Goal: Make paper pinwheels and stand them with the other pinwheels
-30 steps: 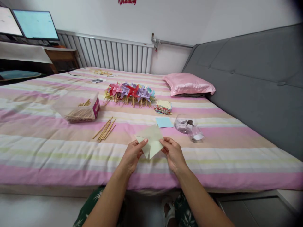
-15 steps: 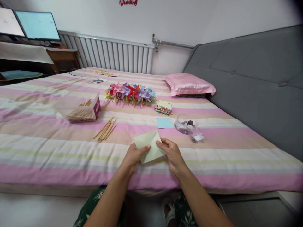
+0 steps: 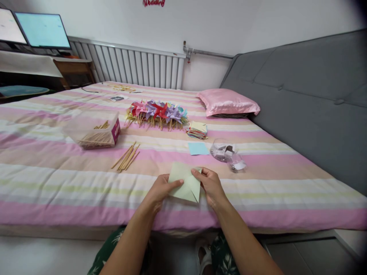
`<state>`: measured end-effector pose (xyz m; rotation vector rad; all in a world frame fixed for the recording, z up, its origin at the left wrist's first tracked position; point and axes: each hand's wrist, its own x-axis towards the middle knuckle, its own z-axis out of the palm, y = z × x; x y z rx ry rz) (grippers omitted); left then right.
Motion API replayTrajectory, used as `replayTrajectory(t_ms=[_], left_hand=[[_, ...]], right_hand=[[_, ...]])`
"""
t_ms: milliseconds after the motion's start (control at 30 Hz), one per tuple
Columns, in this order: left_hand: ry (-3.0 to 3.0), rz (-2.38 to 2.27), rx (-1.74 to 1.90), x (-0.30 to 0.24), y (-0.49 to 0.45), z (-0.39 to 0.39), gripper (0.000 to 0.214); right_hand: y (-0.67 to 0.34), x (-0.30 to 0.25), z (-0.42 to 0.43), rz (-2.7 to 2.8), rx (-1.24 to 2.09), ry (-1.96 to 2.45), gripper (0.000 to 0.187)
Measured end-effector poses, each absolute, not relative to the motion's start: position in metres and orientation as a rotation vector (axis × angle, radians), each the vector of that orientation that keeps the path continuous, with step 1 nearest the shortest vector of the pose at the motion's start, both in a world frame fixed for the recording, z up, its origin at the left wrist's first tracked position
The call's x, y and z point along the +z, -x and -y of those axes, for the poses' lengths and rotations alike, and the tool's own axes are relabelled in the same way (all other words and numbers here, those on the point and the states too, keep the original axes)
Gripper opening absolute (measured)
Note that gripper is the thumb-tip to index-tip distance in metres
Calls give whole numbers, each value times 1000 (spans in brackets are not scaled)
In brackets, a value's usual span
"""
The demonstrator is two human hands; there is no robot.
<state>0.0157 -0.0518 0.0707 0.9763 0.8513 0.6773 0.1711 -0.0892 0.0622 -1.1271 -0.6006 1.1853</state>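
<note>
A pale green paper square (image 3: pixel 185 189) with slits at its corners is held just above the bed's near side. My left hand (image 3: pixel 164 189) pinches its left edge, thumb on top and fingers underneath. At the upper right corner, my right hand (image 3: pixel 210 185) grips the paper between thumb and fingers. Beyond the hands lies a light blue paper square (image 3: pixel 198 149), and behind it a stack of coloured paper squares (image 3: pixel 197 130). Several thin wooden sticks (image 3: pixel 126 157) rest to the left. Finished paper pinwheels (image 3: pixel 157 111) on sticks lie in a row farther back.
A clear plastic box (image 3: pixel 96 133) of sticks stands at the left. To the right are two small clear containers (image 3: pixel 222 151) with small metal parts. A pink pillow (image 3: pixel 229 102) lies by the grey headboard (image 3: pixel 301 76). The striped bedspread (image 3: pixel 71 206) ends close to me.
The green paper has turned in my hands and lies flatter and squarer to me, with a slit now showing at its lower right corner. My right hand holds a different corner.
</note>
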Motion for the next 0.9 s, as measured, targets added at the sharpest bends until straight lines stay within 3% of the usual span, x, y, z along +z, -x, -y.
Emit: replayTrajectory(t_ms=[267,900], left_hand=[[-767,-757,888,75,-15,45,29],[-686,-919,950,70,-27,49,37]], right_hand=[[-172,59,85,450,1070,1113,32],[-164,62,88,634,1125,1146,39]])
